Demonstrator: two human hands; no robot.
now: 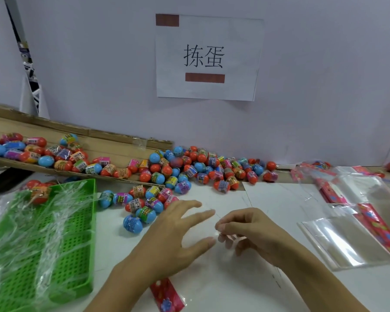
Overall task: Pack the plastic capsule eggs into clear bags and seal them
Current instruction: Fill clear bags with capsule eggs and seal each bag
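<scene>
Blue and orange capsule eggs with bright label bands lie heaped along the counter's far edge. Flat clear bags with red printed headers lie stacked at the right; one bag lies nearest the person.

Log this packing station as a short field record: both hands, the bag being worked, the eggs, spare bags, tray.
left hand: open, fingers spread flat over the clear bag
right hand: fingers curled, pinching the bag's edge
clear bag: lies flat on the white table, its red header toward the person; no egg inside it
capsule eggs: loose pile along the wall, more on the cardboard at left
spare bags: stacked at right
green tray: at left, under clear film
</scene>
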